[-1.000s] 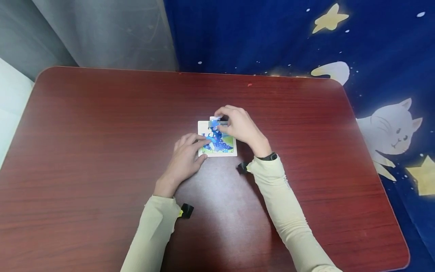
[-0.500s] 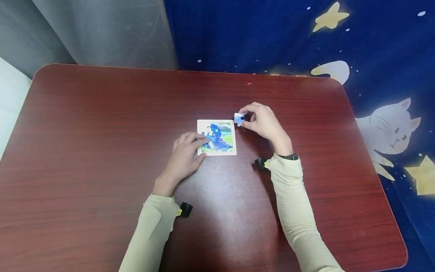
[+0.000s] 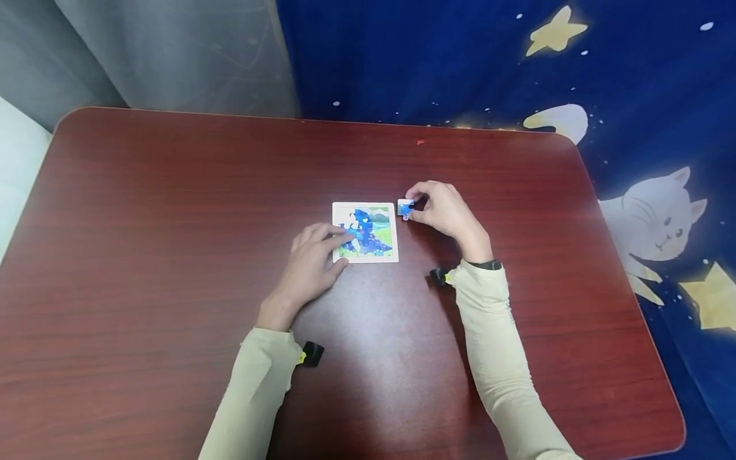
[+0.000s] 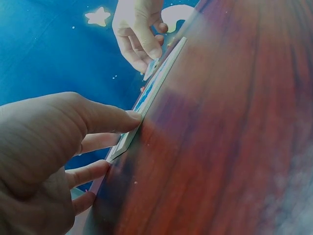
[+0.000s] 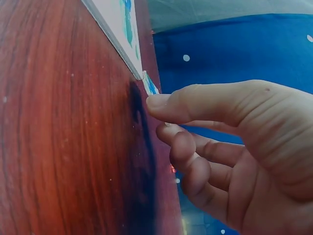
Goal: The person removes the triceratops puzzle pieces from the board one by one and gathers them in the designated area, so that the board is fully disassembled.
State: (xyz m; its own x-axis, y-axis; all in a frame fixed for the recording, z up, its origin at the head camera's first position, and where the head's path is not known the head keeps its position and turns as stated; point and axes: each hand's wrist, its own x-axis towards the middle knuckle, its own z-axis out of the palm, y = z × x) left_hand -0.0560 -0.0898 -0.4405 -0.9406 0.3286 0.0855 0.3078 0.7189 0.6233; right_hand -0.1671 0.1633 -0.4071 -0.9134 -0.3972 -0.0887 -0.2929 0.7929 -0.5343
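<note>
Fingers [image 3: 415,191] of the right hand [image 3: 443,209] are curled in and pinching a small blue puzzle piece [image 3: 405,207], thumb and forefinger clamped on its edge. The piece sits low on the tabletop [image 3: 172,211], just off the puzzle board [image 3: 365,232] at about its 2 o'clock corner, close but not in the frame. In the right wrist view the thumb [image 5: 195,105] reaches toward the piece [image 5: 150,84], which shows only as a thin blue sliver right by the board's corner [image 5: 117,36], so I can't tell whether it lies flat on the wood or is tipped up a bit.

The left hand [image 3: 310,262] is over at the board's 8 o'clock side. Its fingers are mostly straight and spread, fingertips resting on the blue dinosaur picture, thumb along the near left edge. The left wrist view shows the thumb [image 4: 105,117] pressed against the board's rim [image 4: 161,78], with the right hand [image 4: 137,34] at the far end.

The board is roughly mid-tabletop. Blue starry cloth with a cartoon cat [image 3: 661,217] hangs off at 3 o'clock, grey curtain [image 3: 172,57] at 11.
</note>
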